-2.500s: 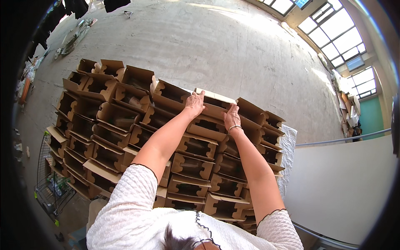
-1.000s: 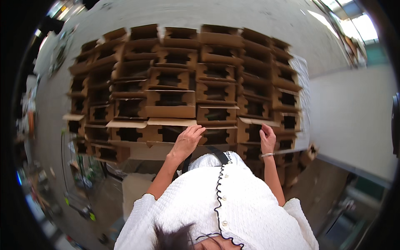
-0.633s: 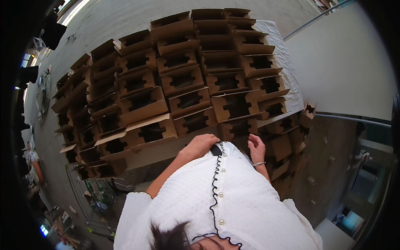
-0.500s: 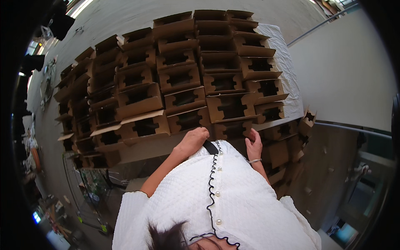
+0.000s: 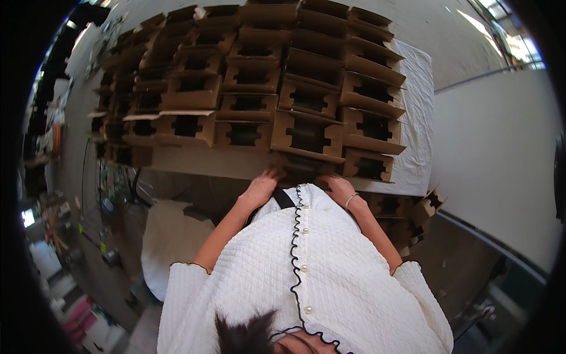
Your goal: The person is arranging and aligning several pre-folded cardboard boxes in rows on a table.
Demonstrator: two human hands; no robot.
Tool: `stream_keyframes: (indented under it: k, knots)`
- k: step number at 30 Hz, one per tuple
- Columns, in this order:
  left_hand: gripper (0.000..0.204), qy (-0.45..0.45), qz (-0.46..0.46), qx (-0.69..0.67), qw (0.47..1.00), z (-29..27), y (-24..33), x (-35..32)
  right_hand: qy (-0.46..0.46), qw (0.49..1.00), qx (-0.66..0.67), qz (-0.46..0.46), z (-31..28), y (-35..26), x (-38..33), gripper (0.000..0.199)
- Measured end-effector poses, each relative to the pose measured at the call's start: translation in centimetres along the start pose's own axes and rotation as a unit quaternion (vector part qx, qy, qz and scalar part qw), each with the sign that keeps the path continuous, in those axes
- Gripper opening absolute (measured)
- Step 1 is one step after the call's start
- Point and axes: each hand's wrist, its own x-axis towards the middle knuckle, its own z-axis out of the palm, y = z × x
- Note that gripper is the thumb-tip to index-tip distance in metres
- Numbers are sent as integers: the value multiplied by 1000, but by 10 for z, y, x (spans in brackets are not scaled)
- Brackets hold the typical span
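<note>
In the head view, the left hand (image 5: 261, 187) and the right hand (image 5: 340, 190) are at the centre of the frame, just in front of the wearer's white top (image 5: 359, 271). Between them is a dark, blurred cardboard box (image 5: 295, 169), at the near edge of the table (image 5: 218, 167). The left hand's curled fingers meet its left end; the right hand, with a bracelet (image 5: 351, 199) at the wrist, is at its right end. Blur and shadow hide the fingertips, so I cannot tell whether either hand grips it. Rows of open brown boxes (image 5: 247, 104) fill the upper left and upper middle. A white cloth (image 5: 415, 118) covers the table's right end, beside a pale panel (image 5: 495, 147) at the frame's right. A cloth-draped seat (image 5: 171, 242) stands at the lower left.
</note>
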Motion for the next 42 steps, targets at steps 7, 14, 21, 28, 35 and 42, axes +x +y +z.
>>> stream_keyframes:
  k: [7, 14, 21, 28, 35, 42]
  knots:
    - [49, 175, -93, -74, 977, 25, 7, -14, -41, 992, -76, -89, -7, 19, 4, 41]
    - [51, 247, -97, 51, 963, 15, 18, 13, 176, 980, -58, -73, 35, 28, 17, 48]
    - [21, 271, 11, 220, 937, 19, -5, 30, 262, 956, -105, -84, 38, 20, 10, 58]
    - [12, 174, 99, 189, 961, 15, -27, 26, 242, 946, -207, -54, 69, 23, 5, 34]
    - [50, 359, 72, 92, 926, -45, 13, 39, 292, 939, -177, -44, 70, 11, 5, 26]
    - [58, 143, 11, 13, 990, -55, -24, 83, 342, 927, -149, -35, 60, -3, 3, 27]
